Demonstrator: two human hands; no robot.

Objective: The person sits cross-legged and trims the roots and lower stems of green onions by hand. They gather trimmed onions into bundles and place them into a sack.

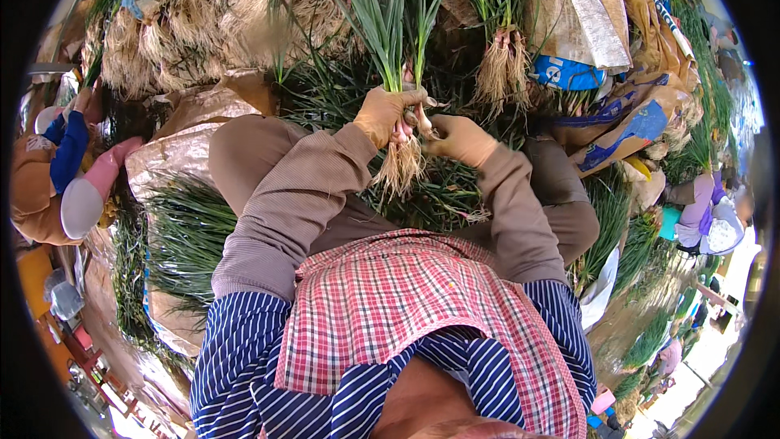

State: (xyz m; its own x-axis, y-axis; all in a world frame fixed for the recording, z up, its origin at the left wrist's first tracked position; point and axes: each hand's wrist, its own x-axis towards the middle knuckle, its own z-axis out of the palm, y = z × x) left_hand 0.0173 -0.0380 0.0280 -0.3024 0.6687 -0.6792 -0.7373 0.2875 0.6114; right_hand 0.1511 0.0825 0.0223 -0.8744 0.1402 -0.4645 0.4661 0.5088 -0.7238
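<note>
My left hand (387, 113), in a tan glove, is closed around a bunch of green garlic plants (390, 30), leaves up and pale roots hanging down. Pinkish-white bulbs (401, 132) show just below its fingers. My right hand (460, 139), also gloved, is beside the bunch, its fingertips at a bulb (425, 125) and the roots' right edge; whether they grip it is unclear. Loose green leaves and plants (451, 189) lie beneath both hands, between my crossed legs.
Root-covered bundles (195, 18) are piled at the upper left. Another bunch (503, 61) lies right of my hands, near brown sacks (579, 12). A leafy heap (189, 238) sits left of my knee. One person (55, 177) works at the left, others (707, 213) at the right.
</note>
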